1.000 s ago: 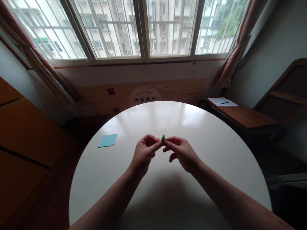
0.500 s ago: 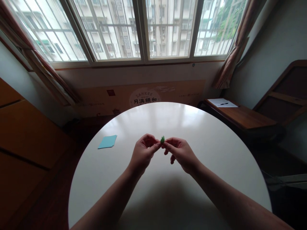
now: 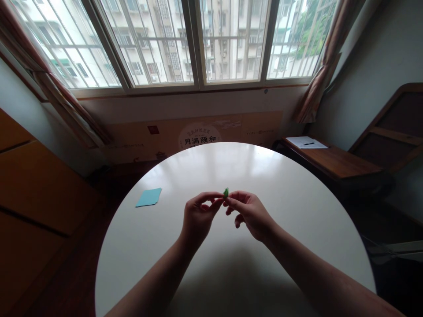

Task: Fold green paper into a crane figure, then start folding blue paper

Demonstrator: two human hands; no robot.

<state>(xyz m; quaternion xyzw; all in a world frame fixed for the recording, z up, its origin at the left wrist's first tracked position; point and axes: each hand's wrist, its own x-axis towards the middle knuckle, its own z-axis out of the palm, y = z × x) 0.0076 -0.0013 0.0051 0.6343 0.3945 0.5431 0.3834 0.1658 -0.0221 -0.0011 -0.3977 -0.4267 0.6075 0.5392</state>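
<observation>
A small green piece with pointed tips [image 3: 226, 193] is pinched between both hands above the table; it looks like folded paper or a leafy bud, too small to tell which. My left hand [image 3: 201, 213] closes thumb and forefinger on its left side. From the right, my right hand [image 3: 249, 209] grips it between thumb and forefinger, the other fingers curled loosely below. The fingertips hide the lower part of the piece. To the left, a small stack of light blue square paper [image 3: 148, 197] lies on the white round table [image 3: 284, 255].
Beyond the table stand a printed orange board [image 3: 132, 132] and a barred window [image 3: 228, 39]. At the right, a wooden bench [image 3: 346, 160] bears a white sheet [image 3: 299, 141] with a pen [image 3: 309, 143]. An orange-brown cabinet [image 3: 36, 185] is at the left.
My left hand has turned at the wrist, its forefinger now straighter over the green piece. The piece has shifted slightly right and tilted. My right hand has hardly moved.
</observation>
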